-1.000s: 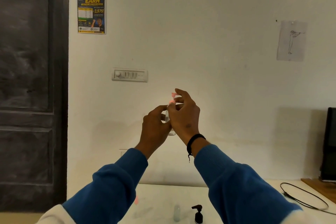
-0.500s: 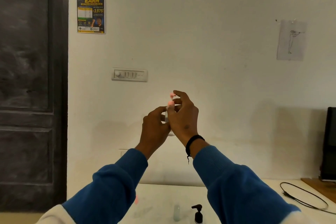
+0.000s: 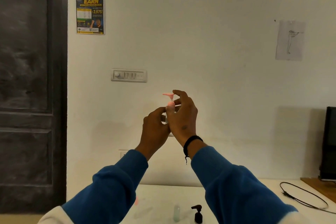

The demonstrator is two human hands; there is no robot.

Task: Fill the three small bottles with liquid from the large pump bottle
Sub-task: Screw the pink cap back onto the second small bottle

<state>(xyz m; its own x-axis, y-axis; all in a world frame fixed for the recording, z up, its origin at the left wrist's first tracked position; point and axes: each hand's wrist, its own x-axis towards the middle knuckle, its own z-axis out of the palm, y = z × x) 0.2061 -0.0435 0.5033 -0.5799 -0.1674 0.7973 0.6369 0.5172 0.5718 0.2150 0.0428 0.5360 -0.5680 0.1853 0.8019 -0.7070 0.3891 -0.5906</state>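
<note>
- Head view, the hands: both are raised in front of the wall, well above the table (image 3: 163,194). The left hand (image 3: 154,129) grips the clear body of a small bottle (image 3: 166,117), fingers curled round it. The right hand (image 3: 183,116) pinches the pink pump top (image 3: 169,97) at its collar, thumb and fingers closed on it.
- Head view, the step: it looks like the pump top is being screwed on or off; I cannot tell which. To do it well, keep the bottle upright, hold the body firm without squeezing, and turn only the collar, so that nothing spills and the dip tube stays straight.
- Head view, the count: three small containers show, namely the one in hand, a clear one (image 3: 176,212) standing on the table, and a pink blur (image 3: 136,201) by the left sleeve that may be the third. One dark pump bottle (image 3: 197,214) stands just beside the clear one, only its upper part in frame.
- Head view, elsewhere: one cable (image 3: 305,198) lies at the right.
</note>
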